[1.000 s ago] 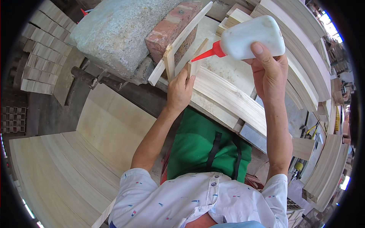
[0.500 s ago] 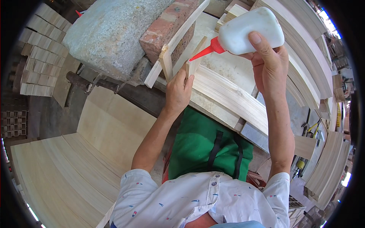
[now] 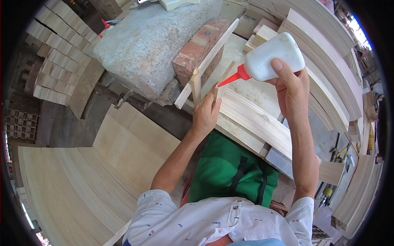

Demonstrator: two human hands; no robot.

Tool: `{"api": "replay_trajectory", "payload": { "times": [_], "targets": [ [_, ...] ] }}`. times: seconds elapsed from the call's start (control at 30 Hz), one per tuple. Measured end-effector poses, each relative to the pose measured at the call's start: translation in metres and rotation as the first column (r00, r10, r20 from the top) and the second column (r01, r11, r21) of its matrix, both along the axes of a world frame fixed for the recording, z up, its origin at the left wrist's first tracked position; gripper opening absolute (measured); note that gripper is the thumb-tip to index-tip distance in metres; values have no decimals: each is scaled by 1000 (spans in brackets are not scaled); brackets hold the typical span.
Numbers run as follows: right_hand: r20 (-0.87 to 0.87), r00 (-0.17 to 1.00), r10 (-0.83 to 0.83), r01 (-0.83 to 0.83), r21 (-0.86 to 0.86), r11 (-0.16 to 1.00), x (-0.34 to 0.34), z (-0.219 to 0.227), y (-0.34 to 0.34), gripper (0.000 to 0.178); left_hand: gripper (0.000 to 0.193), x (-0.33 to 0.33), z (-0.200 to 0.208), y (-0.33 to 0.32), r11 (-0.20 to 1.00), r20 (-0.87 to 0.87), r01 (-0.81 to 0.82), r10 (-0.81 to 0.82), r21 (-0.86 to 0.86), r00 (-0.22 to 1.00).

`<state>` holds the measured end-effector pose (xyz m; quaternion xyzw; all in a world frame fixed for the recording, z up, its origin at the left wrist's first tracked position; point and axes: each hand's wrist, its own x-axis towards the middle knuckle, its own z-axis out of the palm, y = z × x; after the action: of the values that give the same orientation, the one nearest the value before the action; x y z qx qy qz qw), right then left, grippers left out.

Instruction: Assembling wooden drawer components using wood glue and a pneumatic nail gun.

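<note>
A white squeeze bottle (image 3: 269, 55) with a long red nozzle (image 3: 230, 78) is gripped in my right hand (image 3: 293, 88), thumb on its side. It is tilted so that the nozzle points down to the left. The tip is at the end of a narrow wooden strip (image 3: 225, 78). My left hand (image 3: 206, 116) is closed around that strip close to the tip. Left of these fingers stands a short wooden piece (image 3: 196, 87), beside a long thin slat (image 3: 208, 61) that leans along a red brick (image 3: 200, 46).
A large rough stone block (image 3: 143, 49) lies behind the left hand. Wooden boards (image 3: 254, 117) lie on the worktable, with long planks (image 3: 320, 53) stacked at right. Pale panels (image 3: 82, 176) fill the lower left; stacked wood blocks (image 3: 61, 53) stand beyond. A green cloth (image 3: 221, 164) covers my lap.
The whole view has shifted, so things appear further right and lower. Both hands keep their holds, and the nozzle tip stays at the strip's end.
</note>
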<state>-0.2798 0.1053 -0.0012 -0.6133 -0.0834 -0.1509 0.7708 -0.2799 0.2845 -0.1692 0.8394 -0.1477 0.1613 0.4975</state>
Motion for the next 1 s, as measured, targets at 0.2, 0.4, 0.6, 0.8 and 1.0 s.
{"api": "replay_trajectory", "payload": {
  "times": [0.2, 0.4, 0.6, 0.8, 1.0],
  "targets": [
    [-37, 998, 44, -45, -20, 999, -4, 3, -6, 65, 26, 1, -2, -1, 1000, 8, 8, -8, -24, 1000],
    [-48, 999, 12, -16, -85, 996, -6, 7, -3, 65, 29, -1, 2, -1, 998, 20, 26, -25, -54, 999],
    [-23, 1000, 1, -3, -96, 995, -4, 4, -3, 58, 37, 0, -1, -2, 999, -82, 39, -41, -29, 996],
    [18, 1000, 2, 1, -141, 990, 5, 3, -3, 52, 36, -2, 4, -1, 1000, -72, 26, -27, -12, 997],
    [49, 999, 4, 4, -154, 988, 11, 4, -9, 45, 34, -1, 2, -2, 999, -52, 29, -31, -31, 998]
  ]
}}
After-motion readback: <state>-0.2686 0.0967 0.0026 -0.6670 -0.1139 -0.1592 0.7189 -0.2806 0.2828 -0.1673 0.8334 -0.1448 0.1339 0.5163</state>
